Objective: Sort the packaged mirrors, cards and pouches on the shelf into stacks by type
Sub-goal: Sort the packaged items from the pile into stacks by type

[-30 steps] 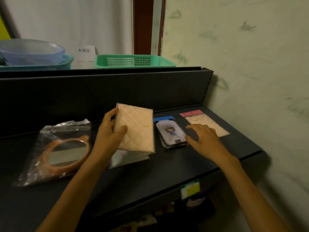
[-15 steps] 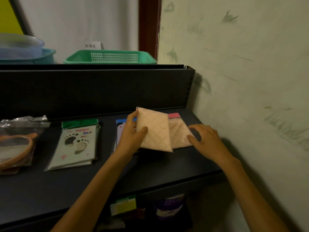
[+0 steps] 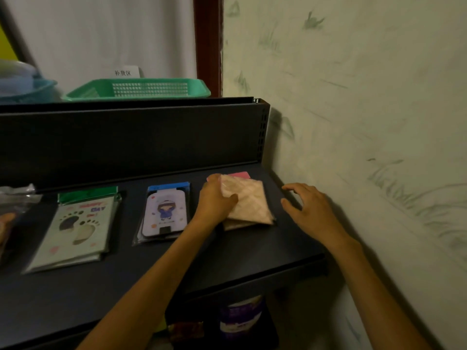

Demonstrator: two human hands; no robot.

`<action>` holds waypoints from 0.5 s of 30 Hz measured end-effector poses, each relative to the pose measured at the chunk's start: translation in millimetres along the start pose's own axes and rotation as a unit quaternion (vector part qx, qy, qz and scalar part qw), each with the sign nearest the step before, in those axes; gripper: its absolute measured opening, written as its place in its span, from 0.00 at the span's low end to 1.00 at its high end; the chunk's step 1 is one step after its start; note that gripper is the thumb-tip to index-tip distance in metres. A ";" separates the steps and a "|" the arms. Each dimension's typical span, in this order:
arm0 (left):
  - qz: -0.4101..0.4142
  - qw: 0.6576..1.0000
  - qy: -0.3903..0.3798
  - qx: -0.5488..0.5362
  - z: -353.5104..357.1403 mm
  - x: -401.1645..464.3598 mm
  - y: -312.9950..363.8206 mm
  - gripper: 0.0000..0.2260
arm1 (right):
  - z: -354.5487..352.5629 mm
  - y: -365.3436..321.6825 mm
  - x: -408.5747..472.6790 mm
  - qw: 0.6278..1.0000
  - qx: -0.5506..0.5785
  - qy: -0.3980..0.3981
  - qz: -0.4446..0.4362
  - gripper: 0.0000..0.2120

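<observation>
On the dark shelf [image 3: 227, 258], my left hand [image 3: 214, 200] grips a peach quilted pouch [image 3: 249, 203] by its left edge and presses it down on another pouch of the same kind with a pink header [image 3: 240, 175], at the shelf's right end. My right hand [image 3: 310, 210] hovers just right of the pouches, fingers spread, holding nothing. Left of the pouches lies a stack of packaged cards with a cartoon girl and blue header [image 3: 165, 213]. Further left sits a stack of paw-print cards with a green header [image 3: 80, 228]. A bagged mirror [image 3: 10, 213] shows at the left edge.
The shelf's black back panel [image 3: 126, 140] rises behind the items, and the wall [image 3: 366, 122] closes the right side. A green basket [image 3: 141, 88] and blue basins [image 3: 22, 84] stand on top behind. Packaged goods [image 3: 240, 319] hang below the shelf's front edge.
My left hand carried the quilted pouch rightward from the shelf's middle and set it down on the pouch at the right end. My right hand drew back to the right.
</observation>
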State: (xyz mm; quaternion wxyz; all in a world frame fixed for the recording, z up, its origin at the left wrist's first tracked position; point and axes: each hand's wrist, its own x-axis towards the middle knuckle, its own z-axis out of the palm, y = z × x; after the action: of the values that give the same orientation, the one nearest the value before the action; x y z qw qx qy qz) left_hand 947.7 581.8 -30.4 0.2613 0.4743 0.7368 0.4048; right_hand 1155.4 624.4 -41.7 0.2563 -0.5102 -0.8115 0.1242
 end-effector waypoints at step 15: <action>0.105 0.925 0.012 0.364 -104.4 -36.2 -48.2 0.28 | 35.6 -61.8 9.7 0.994 -0.038 -0.049 -0.088 0.20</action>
State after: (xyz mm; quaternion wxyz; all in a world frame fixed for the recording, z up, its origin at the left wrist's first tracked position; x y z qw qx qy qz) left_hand 858.8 501.7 -15.2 0.0177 0.6063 0.7827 0.1394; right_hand 1085.5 607.5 -40.1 0.2071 -0.4399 -0.8686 0.0953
